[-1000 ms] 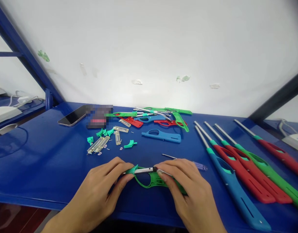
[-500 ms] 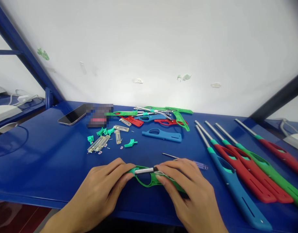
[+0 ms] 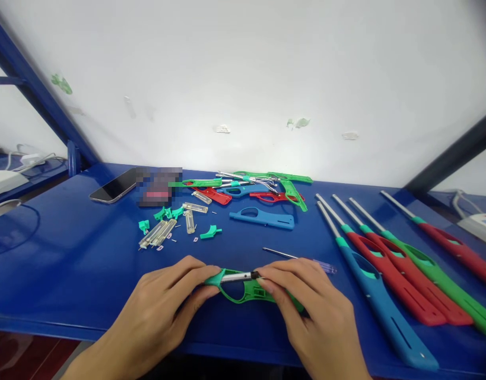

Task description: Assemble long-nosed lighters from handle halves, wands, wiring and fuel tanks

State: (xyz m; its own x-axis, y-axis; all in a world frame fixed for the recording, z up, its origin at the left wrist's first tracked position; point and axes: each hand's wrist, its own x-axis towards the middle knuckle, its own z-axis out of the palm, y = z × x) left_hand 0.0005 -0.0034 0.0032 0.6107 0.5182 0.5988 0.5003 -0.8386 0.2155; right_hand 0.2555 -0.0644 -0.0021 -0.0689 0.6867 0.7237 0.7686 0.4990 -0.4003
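Near the front of the blue table I hold a green lighter shell half (image 3: 243, 297), its inner side showing. My left hand (image 3: 169, 303) is closed, pinching the teal collar (image 3: 215, 278) at the shell's front end. Out of the collar runs a short silver tube (image 3: 235, 277) with a black tip, lying along the shell's top edge. My right hand (image 3: 312, 301) is closed, thumb and fingers on the black tip and the shell's rear part. The palm hides the shell's rear end. Just behind this hand lies a screwdriver (image 3: 280, 253) with a clear purple handle.
Several assembled long lighters (image 3: 385, 301) lie at right. Clear fuel tanks (image 3: 159, 234) and teal triggers (image 3: 210, 232) are scattered left of centre. A blue shell half (image 3: 262, 218) lies midway, with a pile of shells and tubes (image 3: 243, 186) behind it. A phone (image 3: 116, 186) rests at the back left.
My right fingers have shifted slightly at the black tip. The thin wire under them is no longer visible, and more of the shell's inside shows. The whole view has shifted a little.
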